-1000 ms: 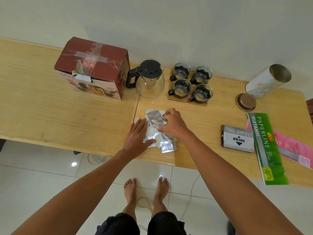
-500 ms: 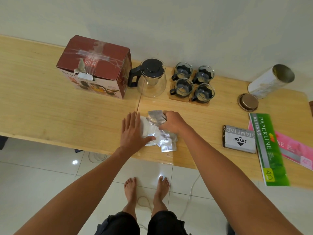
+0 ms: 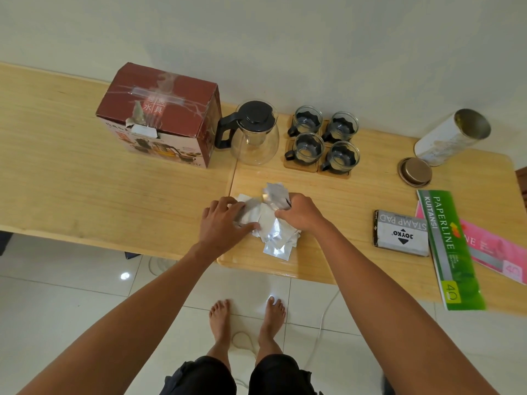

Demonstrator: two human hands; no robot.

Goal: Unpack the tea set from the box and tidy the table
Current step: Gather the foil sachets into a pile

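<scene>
**A:** What am I looking at under the hands?

**B:** I'm watching a loose heap of crinkled silver foil sachets lying near the front edge of the pale wooden table. The right hand is closing its fingers around a bunched few at the far side of the heap. The left hand is lying half-open, its fingertips pressing on the sachets just beside it.

**A:** How are they going to handle?

**B:** I'm judging them light, thin and slippery; they're likely to slide over each other and spill from a loose grip. I'd be scooping from both sides, pinching the flat faces together, not the edges.

**A:** And the tea set itself?

**B:** It's standing beyond the hands: a clear glass teapot with a black lid and handle, and past the right hand four small glass cups in black holders on wooden coasters. All fragile, so I'm keeping the sweep low. The dark red cardboard box is sitting beyond the left hand, beside the teapot.
</scene>
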